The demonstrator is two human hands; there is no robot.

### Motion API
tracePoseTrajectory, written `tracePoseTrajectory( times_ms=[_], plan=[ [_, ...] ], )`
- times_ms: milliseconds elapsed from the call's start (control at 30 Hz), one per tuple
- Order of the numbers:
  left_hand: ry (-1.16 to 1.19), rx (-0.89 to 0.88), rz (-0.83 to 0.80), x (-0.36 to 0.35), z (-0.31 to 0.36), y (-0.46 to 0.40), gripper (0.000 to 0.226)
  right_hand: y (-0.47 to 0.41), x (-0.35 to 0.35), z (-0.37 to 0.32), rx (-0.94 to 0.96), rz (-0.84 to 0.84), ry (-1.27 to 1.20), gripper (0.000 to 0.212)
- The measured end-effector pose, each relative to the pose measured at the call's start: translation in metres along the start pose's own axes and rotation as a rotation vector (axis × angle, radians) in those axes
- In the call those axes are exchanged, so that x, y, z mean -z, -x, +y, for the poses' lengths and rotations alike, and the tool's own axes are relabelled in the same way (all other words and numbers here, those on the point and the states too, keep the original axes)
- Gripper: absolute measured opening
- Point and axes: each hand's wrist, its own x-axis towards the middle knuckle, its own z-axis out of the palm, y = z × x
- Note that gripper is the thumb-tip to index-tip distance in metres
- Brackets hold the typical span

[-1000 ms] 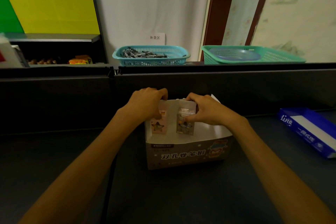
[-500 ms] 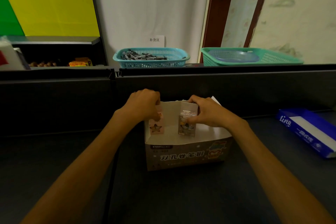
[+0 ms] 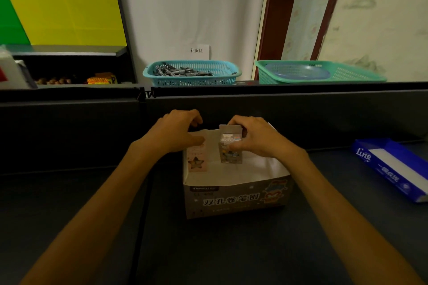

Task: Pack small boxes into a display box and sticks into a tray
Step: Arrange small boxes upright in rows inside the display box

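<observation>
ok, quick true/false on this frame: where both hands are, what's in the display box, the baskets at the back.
1. The right hand holds a grey small box in the display box. True.
2. The left hand rests flat on the counter. False: it is on a pink small box.
3. The blue basket holds sticks. True.
4. The display box is full. False: two small boxes show.

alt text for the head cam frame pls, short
Two bare hands lower small boxes into an open display box on a dark table: the left hand holds a pink small box, the right hand a grey small box. Behind sit a blue basket, a green basket, and a blue tray at right.
</observation>
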Motion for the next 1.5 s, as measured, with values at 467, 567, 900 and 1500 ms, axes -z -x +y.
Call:
tracePoseTrajectory(
  times_ms=[467,567,900,1500],
  plan=[
    [0.081,0.043,0.11,0.007,-0.044,0.029,0.054,-0.019,-0.021,-0.014,-0.025,-0.068,0.017,0.044],
    [0.092,0.044,0.092,0.003,-0.044,0.029,0.055,-0.019,-0.022,-0.015,-0.04,-0.045,0.055,0.045],
    [-0.019,0.084,0.07,0.0,-0.035,0.034,0.058,-0.011,-0.017,-0.021,-0.025,0.094,0.201,0.05],
    [-0.032,0.178,0.113,0.012,-0.045,0.117,0.059,0.034,-0.026,-0.08,0.161,0.08,0.113,0.05]
  ],
)
